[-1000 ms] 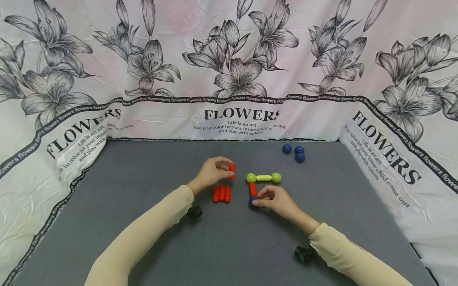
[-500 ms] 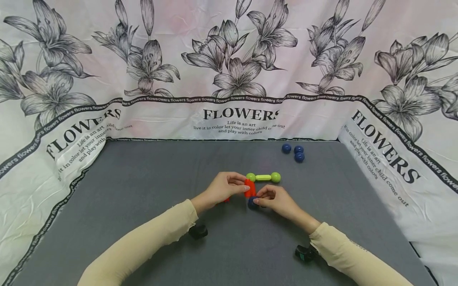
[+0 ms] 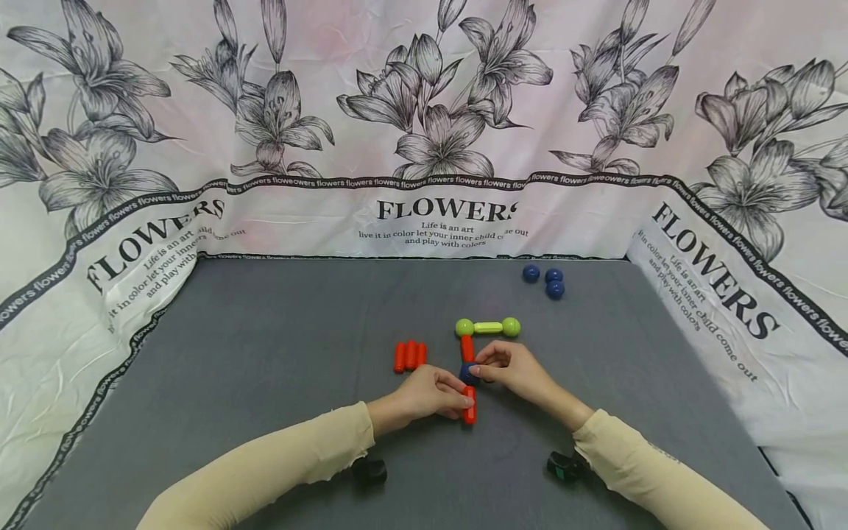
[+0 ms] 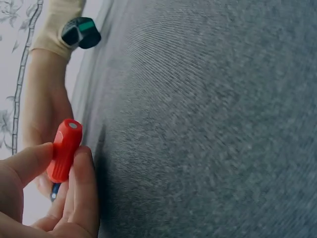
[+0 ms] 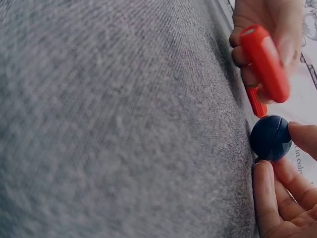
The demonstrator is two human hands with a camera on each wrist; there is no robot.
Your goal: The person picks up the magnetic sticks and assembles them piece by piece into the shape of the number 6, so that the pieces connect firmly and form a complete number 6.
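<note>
My left hand (image 3: 430, 394) pinches a red magnetic rod (image 3: 470, 405) between thumb and fingers, just on the near side of a blue ball (image 3: 467, 373). In the left wrist view this rod (image 4: 65, 148) shows a small metallic disc at its end. My right hand (image 3: 513, 372) pinches the blue ball, seen whole in the right wrist view (image 5: 271, 138). Another red rod (image 3: 467, 348) runs from the blue ball up to a green ball (image 3: 464, 327). A light green rod (image 3: 488, 327) links that ball to a second green ball (image 3: 511, 327).
Several red rods (image 3: 411, 356) lie side by side left of the joined pieces. Loose blue balls (image 3: 553, 289) sit near the far edge of the grey table (image 3: 278, 331). A floral-printed cloth (image 3: 437, 221) hangs around the back and sides. Dark wrist cameras hang under both sleeves.
My left hand has carried its red rod rightward and then toward me, from left of the green ball to the near side of the blue ball. The right hand stays on the blue ball.
</note>
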